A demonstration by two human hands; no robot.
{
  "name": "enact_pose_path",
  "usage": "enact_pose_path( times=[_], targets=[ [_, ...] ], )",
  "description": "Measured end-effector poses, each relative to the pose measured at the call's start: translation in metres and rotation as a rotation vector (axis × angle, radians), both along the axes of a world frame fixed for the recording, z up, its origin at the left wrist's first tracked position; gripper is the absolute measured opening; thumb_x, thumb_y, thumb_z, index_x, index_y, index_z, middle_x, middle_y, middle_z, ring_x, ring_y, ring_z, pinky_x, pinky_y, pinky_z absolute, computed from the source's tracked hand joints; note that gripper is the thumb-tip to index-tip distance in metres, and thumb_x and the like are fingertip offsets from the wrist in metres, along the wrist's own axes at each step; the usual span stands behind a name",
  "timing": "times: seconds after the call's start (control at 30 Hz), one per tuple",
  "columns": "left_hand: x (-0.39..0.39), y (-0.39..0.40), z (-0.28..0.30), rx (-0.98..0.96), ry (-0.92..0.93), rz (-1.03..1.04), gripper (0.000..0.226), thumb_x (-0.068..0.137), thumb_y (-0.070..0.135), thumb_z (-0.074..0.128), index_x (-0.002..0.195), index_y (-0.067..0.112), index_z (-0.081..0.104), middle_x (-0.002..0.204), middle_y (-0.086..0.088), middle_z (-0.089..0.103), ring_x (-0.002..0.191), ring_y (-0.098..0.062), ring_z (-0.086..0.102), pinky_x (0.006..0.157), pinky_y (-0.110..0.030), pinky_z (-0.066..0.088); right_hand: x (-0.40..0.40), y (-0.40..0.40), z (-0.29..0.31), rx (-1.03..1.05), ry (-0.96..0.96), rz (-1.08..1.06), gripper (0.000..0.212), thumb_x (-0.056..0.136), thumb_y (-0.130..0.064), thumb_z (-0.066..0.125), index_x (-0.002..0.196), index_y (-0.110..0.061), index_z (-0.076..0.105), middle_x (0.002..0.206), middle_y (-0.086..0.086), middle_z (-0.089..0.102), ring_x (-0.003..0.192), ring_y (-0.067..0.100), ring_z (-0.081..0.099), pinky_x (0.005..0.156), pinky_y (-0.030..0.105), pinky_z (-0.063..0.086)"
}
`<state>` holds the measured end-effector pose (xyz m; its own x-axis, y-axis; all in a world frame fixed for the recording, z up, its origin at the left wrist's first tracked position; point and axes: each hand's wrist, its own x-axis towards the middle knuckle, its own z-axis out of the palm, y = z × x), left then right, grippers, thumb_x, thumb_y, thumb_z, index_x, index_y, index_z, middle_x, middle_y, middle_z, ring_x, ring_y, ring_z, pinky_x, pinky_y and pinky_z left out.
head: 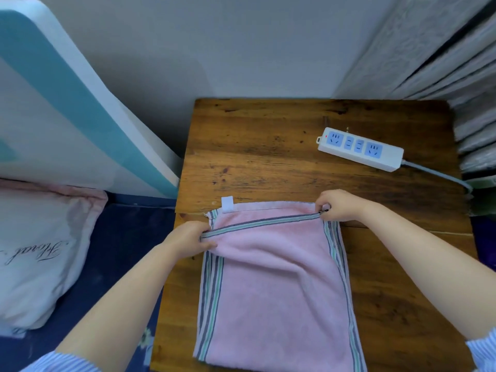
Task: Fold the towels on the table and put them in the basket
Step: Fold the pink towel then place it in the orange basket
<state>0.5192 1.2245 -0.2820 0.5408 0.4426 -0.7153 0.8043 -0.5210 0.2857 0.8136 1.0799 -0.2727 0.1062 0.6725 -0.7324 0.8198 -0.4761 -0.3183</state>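
A pink towel [276, 285] with blue, grey and green striped borders lies on the wooden table [268, 157], reaching to the near edge. Its upper layer is folded over, with the striped hem running across near the far end. My left hand [188, 241] pinches the left end of that hem. My right hand [339, 205] pinches the right end, close to the towel's far right corner. A white label [227, 204] sticks out at the far left corner. No basket is in view.
A white power strip [361, 149] with blue sockets lies at the table's back right, its grey cable running off the right edge. A white and teal board [80, 108] leans at the left. A pale pillow [35, 253] lies on dark blue bedding below it.
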Motion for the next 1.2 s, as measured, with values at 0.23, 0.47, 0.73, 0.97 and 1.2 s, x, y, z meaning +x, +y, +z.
enact_pose_path(
  times=[0.23, 0.47, 0.73, 0.97, 1.2],
  targets=[
    [0.007, 0.015, -0.007, 0.073, -0.206, 0.462, 0.015, 0.092, 0.010, 0.051, 0.098, 0.004, 0.064, 0.099, -0.013, 0.064, 0.092, -0.026, 0.056, 0.074, -0.028, 0.040, 0.014, -0.018, 0.003, 0.052, -0.057, -0.143, 0.019, 0.087, -0.011, 0.057, 0.104, -0.007, 0.065, 0.106, 0.006, 0.058, 0.092, 0.015, 0.049, 0.076, 0.026, 0.042],
    [0.037, 0.013, -0.029, 0.255, -0.049, 0.281, 0.020, 0.092, 0.015, 0.046, 0.103, 0.005, 0.061, 0.111, -0.014, 0.057, 0.099, -0.030, 0.054, 0.073, -0.030, 0.042, 0.013, -0.023, 0.003, 0.042, -0.035, -0.256, 0.018, 0.088, -0.011, 0.056, 0.103, -0.008, 0.066, 0.110, 0.009, 0.062, 0.097, 0.018, 0.055, 0.086, 0.030, 0.048],
    [0.043, 0.007, -0.035, 0.193, 0.048, -0.003, 0.021, 0.087, 0.015, 0.053, 0.104, 0.006, 0.062, 0.106, -0.010, 0.052, 0.100, -0.027, 0.052, 0.071, -0.028, 0.039, 0.014, -0.022, 0.002, 0.030, -0.040, -0.276, 0.021, 0.087, -0.013, 0.059, 0.106, -0.008, 0.066, 0.114, 0.008, 0.062, 0.097, 0.017, 0.054, 0.082, 0.026, 0.045],
    [0.041, 0.001, -0.029, 0.116, 0.035, 0.002, 0.025, 0.084, 0.016, 0.054, 0.064, 0.017, 0.040, 0.073, -0.002, 0.049, 0.074, -0.023, 0.045, 0.054, -0.027, 0.029, 0.012, -0.024, 0.004, 0.051, -0.063, -0.262, 0.023, 0.087, -0.012, 0.058, 0.109, -0.008, 0.066, 0.115, 0.007, 0.062, 0.096, 0.016, 0.053, 0.078, 0.023, 0.043],
    [0.020, 0.025, 0.014, 0.155, -0.113, 0.201, 0.022, 0.085, 0.014, 0.061, 0.068, 0.015, 0.046, 0.077, -0.005, 0.052, 0.076, -0.022, 0.049, 0.057, -0.026, 0.034, 0.017, -0.028, 0.026, 0.070, -0.080, -0.186, 0.012, 0.087, -0.014, 0.059, 0.097, -0.013, 0.066, 0.098, 0.003, 0.062, 0.088, 0.013, 0.053, 0.073, 0.024, 0.043]
  ],
)
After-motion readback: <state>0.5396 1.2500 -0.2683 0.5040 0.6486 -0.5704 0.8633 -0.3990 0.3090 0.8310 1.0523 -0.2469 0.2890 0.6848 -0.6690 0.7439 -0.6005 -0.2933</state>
